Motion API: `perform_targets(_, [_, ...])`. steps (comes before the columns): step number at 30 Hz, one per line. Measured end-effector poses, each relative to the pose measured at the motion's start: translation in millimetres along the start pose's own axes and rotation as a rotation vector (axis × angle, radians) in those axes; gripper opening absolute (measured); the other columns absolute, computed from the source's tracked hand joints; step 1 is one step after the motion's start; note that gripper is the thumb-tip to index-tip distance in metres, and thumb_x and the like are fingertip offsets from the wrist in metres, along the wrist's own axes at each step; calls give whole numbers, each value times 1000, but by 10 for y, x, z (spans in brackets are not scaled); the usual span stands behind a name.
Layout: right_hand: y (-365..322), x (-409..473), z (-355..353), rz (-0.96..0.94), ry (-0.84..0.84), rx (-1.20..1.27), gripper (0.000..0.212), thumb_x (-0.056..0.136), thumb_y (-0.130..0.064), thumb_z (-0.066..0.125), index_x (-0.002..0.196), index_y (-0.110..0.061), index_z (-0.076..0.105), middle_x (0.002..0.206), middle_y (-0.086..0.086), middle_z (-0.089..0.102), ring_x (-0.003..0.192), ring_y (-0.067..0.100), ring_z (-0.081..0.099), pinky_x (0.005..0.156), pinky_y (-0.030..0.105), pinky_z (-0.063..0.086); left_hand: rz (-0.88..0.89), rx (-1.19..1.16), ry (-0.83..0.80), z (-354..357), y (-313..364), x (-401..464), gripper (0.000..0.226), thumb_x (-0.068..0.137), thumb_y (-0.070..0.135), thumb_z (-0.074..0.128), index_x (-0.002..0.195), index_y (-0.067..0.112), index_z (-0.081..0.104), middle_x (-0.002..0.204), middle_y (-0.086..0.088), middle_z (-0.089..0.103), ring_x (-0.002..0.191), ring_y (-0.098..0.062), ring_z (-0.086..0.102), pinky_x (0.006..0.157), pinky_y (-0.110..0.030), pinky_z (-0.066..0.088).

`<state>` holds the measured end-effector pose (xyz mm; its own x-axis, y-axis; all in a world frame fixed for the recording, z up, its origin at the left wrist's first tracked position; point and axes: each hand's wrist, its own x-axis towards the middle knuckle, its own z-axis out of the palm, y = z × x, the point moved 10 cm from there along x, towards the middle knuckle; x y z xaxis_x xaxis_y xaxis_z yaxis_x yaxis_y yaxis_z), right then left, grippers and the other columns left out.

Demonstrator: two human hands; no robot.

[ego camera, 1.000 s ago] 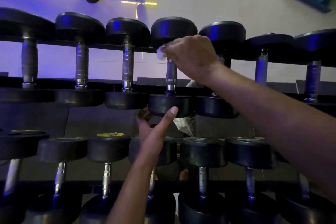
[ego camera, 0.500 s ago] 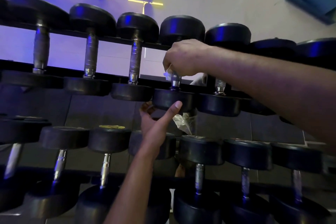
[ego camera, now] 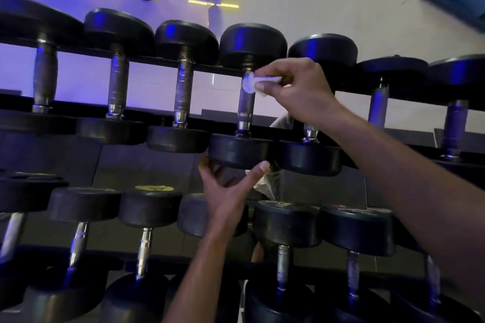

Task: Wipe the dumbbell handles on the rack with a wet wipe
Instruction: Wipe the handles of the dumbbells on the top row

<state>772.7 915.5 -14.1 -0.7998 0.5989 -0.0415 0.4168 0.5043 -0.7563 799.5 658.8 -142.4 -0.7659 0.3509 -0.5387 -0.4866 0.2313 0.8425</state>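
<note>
Nearest the camera, the left hand (ego camera: 225,191) is reaching up from below with its fingers spread and straight, cupping the near head (ego camera: 240,151) of the fourth dumbbell on the rack's upper tier; the thumb tip is pressing against that head's lower edge, and the hand is gripping nothing. Just past it, the handle (ego camera: 246,106) is running straight away from the near rail toward the far rail, its long axis lying front to back between the two heads. Further in, the right hand (ego camera: 296,89) is coming across from the right and pinching a crumpled white wet wipe (ego camera: 253,82) between thumb and fingertips, pressing it against the far end of the handle, just under the far head (ego camera: 252,43). So the bare length of the handle is lying nearward of the wipe, toward the near head, and the right hand is the one placed to stroke it, probably by drawing back along the axis.
</note>
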Motion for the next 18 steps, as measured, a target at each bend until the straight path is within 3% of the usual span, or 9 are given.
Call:
perform_targets(2, [63, -10, -4, -3, 47, 5, 18, 86, -33, 81, 104, -36, 81, 91, -19, 78, 84, 4, 72, 82, 40, 61, -11, -62, 31, -15, -30, 48, 108, 58, 31, 106, 151, 29, 51, 140, 11, 70, 124, -1, 70, 103, -21, 58])
perform_targets(6, [48, 7, 17, -86, 115, -29, 18, 90, -27, 77, 107, -30, 81, 96, -14, 78, 85, 6, 72, 81, 38, 60, 22, -188, 22, -42, -105, 228, 96, 54, 28, 106, 137, 5, 65, 123, -5, 80, 113, -18, 77, 95, -30, 62])
perform_targets(8, [15, -6, 37, -143, 163, -89, 17, 92, -26, 74, 107, -27, 80, 99, -10, 76, 85, 10, 71, 79, 38, 59, -23, -277, -19, -25, -205, 309, 95, 52, 37, 102, 132, -1, 69, 115, -8, 79, 105, -20, 75, 94, -34, 59])
perform_targets(12, [18, -42, 72, -177, 279, -175, 21, 95, -21, 69, 113, -26, 79, 105, -6, 73, 84, 19, 70, 75, 40, 58, -251, -528, -163, 190, -430, 386, 113, 42, 66, 101, 135, 8, 72, 125, -19, 75, 113, -33, 73, 104, -44, 56])
perform_targets(15, [-81, -88, 126, -203, 326, -247, 24, 98, -24, 66, 119, -27, 77, 108, -6, 71, 82, 24, 69, 72, 43, 58, -354, -662, -257, 400, -419, 336, 131, 52, 82, 85, 149, -2, 61, 143, -29, 67, 128, -45, 69, 119, -55, 47])
perform_targets(18, [-177, -105, 170, -209, 333, -323, 28, 100, -31, 60, 123, -31, 76, 114, -8, 70, 85, 27, 70, 70, 42, 57, -478, -767, -308, 503, -441, 220, 129, 70, 93, 56, 145, -12, 57, 133, -34, 68, 115, -44, 75, 119, -58, 45])
